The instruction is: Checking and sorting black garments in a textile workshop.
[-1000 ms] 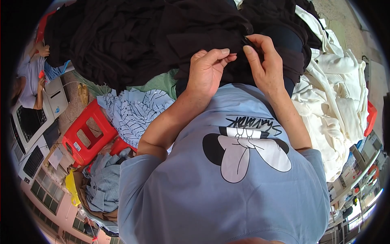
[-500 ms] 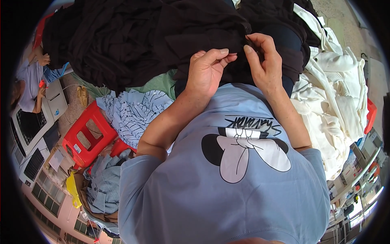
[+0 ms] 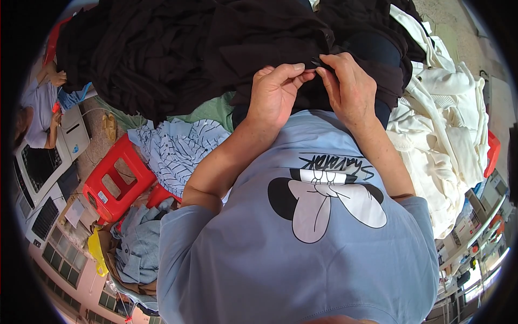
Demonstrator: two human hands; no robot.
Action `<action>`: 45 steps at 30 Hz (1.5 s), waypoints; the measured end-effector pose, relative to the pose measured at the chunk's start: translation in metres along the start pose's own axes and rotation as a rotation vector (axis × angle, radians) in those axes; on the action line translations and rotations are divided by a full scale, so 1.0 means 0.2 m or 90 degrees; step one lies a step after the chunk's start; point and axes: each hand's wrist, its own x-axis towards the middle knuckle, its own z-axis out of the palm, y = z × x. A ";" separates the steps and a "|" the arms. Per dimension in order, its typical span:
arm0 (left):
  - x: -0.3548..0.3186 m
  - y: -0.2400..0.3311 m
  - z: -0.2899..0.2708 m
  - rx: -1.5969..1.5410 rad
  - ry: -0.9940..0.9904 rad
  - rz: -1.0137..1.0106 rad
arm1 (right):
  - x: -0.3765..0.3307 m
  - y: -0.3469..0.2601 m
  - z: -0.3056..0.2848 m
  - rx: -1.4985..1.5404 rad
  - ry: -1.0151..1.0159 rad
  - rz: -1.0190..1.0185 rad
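Note:
A dark black-brown garment [image 3: 253,48] is spread over my lap, bunched into folds toward the left. At its near edge my left hand [image 3: 276,94] is closed in a pinch, thumb against the fingers, on the dark cloth. Just right of it, almost touching those fingertips, my right hand [image 3: 349,86] pinches thumb and forefinger on a small dark pointed thing [image 3: 316,62]. It looks like the tip of a thin tool, but most of it is hidden by the fingers and blends into the cloth.
White knit garments [image 3: 431,129] are heaped at the right. A patterned light-blue cloth [image 3: 181,151], a red plastic stool [image 3: 118,178] and a container of blue-grey clothes [image 3: 135,243] stand left. At far left a person [image 3: 40,110] sits beside a white sewing machine table [image 3: 70,132].
My right hand has shifted slightly down and left, bringing its fingertips and the small dark pointed thing up to the left fingertips. My left hand has hardly moved.

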 end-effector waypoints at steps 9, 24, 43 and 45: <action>0.00 0.00 0.00 -0.022 -0.007 0.005 | -0.01 0.01 0.01 0.105 -0.011 0.096; -0.06 0.06 -0.01 0.083 0.001 0.050 | 0.03 0.12 0.05 0.537 -0.007 0.485; -0.08 0.04 0.00 0.083 -0.003 0.069 | 0.02 -0.05 -0.04 0.075 -0.040 -0.033; -0.08 0.04 0.00 0.090 -0.001 0.069 | 0.03 -0.04 -0.03 0.060 -0.025 -0.043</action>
